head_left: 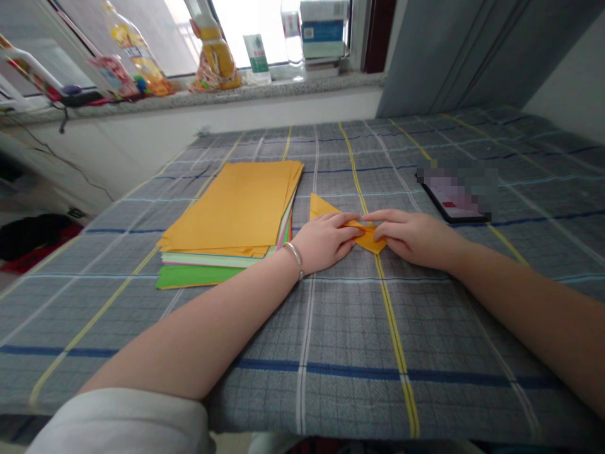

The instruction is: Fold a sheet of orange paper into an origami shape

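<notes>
A small folded piece of orange paper (373,239) lies on the checked tablecloth between my two hands. My left hand (326,239), with a silver bangle at the wrist, rests over its left part, and its thumb and fingertips close on the fold near the middle. One pointed corner sticks out beyond the knuckles. On the other side, my right hand (406,236) grips the paper's right edge between thumb and fingers. The fingertips of both hands almost meet. Part of the paper is hidden under my left hand.
Left of my hands sits a stack of coloured paper (236,208), orange on top, with green and white sheets below. A phone (454,198), partly blurred out, lies to the right. Bottles (217,57) and boxes (324,38) line the windowsill (293,88) behind the table.
</notes>
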Available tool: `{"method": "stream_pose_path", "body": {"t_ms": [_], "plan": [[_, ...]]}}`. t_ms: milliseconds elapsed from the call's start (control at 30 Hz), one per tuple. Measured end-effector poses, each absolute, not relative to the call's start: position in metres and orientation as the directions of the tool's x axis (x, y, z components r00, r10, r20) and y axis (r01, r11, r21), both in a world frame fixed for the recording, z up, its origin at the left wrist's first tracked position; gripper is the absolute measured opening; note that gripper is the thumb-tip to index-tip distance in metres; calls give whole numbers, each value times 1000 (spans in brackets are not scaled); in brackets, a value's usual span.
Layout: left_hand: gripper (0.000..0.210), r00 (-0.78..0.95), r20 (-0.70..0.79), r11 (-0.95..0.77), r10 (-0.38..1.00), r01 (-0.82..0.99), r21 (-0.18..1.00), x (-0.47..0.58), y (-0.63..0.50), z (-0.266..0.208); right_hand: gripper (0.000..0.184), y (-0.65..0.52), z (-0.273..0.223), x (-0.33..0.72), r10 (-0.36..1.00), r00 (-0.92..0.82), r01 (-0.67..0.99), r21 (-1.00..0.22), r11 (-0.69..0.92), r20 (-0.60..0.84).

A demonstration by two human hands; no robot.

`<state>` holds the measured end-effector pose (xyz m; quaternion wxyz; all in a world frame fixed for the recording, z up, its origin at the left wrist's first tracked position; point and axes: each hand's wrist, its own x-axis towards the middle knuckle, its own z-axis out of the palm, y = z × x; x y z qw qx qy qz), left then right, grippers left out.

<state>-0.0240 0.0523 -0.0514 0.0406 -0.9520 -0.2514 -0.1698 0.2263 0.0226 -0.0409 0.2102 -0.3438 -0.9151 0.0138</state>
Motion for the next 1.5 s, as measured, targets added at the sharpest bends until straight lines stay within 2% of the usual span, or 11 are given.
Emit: {"method": "stream_pose_path", "body": {"t_ms": [67,233,367,667,833,1133,1333,1500], "plan": [[31,813,349,-875,466,482,45,-24,53,-52,17,23,-39,229,591,-718,573,-170,802,369],[24,810,360,-884,463,453,118,-24,52,-50,28,24,-39,232,580,-737,556,-176,812,347],[16,804,366,-883,469,437,172,-23,52,-50,15,22,-40,228,584,-725,575,-146,805,365],[10,793,401,-886,459,373,277,-23,61,-58,22,26,-46,218,638,-644,683,-58,728,423],[11,793,391,-878,468,366,309,-24,62,-59,21,28,-48,215,709,-587,736,-105,668,391],[11,828,356,-895,434,348,281,-23,62,-56,17,28,-47,209,782,-522,784,-168,597,341],[26,860,341,-921,379,317,226,-24,61,-54,15,29,-48,211,773,-522,760,-215,613,359],[31,875,347,-941,339,306,148,-26,63,-57,5,28,-46,210,774,-519,762,-215,611,364]]}}
